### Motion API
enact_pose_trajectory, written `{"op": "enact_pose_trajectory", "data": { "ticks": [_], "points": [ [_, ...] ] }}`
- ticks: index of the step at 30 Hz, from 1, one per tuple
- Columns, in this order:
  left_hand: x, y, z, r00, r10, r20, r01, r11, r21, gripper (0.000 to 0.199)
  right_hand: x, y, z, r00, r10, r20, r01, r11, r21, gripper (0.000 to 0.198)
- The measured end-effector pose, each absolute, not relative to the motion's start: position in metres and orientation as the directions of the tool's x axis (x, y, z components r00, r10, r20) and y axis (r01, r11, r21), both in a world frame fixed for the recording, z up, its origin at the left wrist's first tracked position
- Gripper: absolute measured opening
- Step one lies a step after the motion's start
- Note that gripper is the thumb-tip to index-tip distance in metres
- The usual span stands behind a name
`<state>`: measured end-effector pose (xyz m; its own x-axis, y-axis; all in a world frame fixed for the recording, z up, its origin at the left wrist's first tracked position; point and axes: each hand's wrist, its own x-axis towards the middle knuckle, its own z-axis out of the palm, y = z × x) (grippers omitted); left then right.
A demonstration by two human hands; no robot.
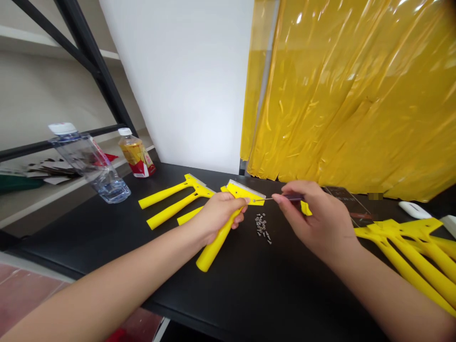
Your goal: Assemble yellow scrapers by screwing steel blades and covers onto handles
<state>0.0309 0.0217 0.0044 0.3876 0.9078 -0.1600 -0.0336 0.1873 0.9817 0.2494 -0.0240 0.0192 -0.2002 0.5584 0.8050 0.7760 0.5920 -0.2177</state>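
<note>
My left hand (224, 213) is closed around the neck of a yellow scraper (215, 249), whose head carries a metal blade strip along its far edge. In my right hand (315, 216) is a screwdriver (294, 196) with a dark purplish handle, held level by the fingers. Its thin shaft points left, and the tip meets a small screw (254, 200) near the right end of the scraper head. Loose small screws (261, 224) lie on the black table (249, 294) between my hands. Left of my left hand rest more yellow scrapers (174, 209), one partly hidden by it.
Several yellow scraper handles (409, 256) are piled at the right. A clear water bottle (96, 166) and a drink bottle with a red-yellow label (137, 154) stand at the left. Behind are a white panel (192, 85) and yellow plastic wrapping (349, 104). A white object (414, 210) lies at back right.
</note>
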Motion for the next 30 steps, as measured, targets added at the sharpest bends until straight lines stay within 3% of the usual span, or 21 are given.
{"op": "enact_pose_trajectory", "data": {
  "ticks": [4,8,14,30],
  "points": [
    [0.030,0.024,0.002,0.354,0.924,-0.145,-0.011,0.159,0.987,0.030,0.249,-0.025,0.026,-0.355,0.625,0.695,0.831,0.551,-0.071,0.015],
    [0.029,0.026,-0.001,0.313,0.941,-0.131,0.007,0.135,0.991,0.030,0.245,-0.031,0.032,-0.316,0.693,0.648,0.904,0.427,-0.016,0.014],
    [0.030,0.025,-0.002,0.272,0.955,-0.116,0.049,0.107,0.993,0.030,0.240,-0.037,0.034,-0.337,0.695,0.636,0.915,0.402,0.046,0.019],
    [0.029,0.026,-0.002,0.240,0.964,-0.118,0.085,0.100,0.991,0.032,0.237,-0.037,0.032,-0.285,0.735,0.616,0.949,0.308,0.073,0.020]
  ]
}}
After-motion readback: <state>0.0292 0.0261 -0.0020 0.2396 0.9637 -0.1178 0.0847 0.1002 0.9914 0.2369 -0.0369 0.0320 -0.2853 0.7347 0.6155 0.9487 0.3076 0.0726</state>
